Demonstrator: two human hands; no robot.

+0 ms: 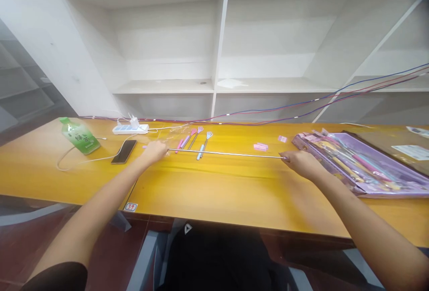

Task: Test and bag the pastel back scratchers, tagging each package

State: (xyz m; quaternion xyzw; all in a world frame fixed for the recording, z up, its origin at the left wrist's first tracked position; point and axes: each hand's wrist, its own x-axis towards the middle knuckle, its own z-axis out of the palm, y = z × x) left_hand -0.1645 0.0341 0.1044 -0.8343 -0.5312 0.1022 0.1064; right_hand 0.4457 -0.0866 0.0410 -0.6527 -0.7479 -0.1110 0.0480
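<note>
A long thin metal rod [228, 153], which looks like a back scratcher pulled out to full length, stretches level above the table between my hands. My left hand [157, 151] is closed around one end, where a bit of purple handle [145, 147] shows past the fingers. My right hand [296, 162] is closed on the other end and hides most of its tip. Beyond the rod, several short telescopic back scratchers lie on the table, among them a pink one [193, 132], a purple one [200, 129] and a blue one [209, 135].
At right, a purple box [378, 190] holds bagged back scratchers beside a cardboard piece [382, 141]. Pink labels [260, 147] lie mid-table. Leftward are a phone [124, 152], a power strip [125, 129] with cables and a green bottle [80, 137]. White shelves [161, 86] stand behind.
</note>
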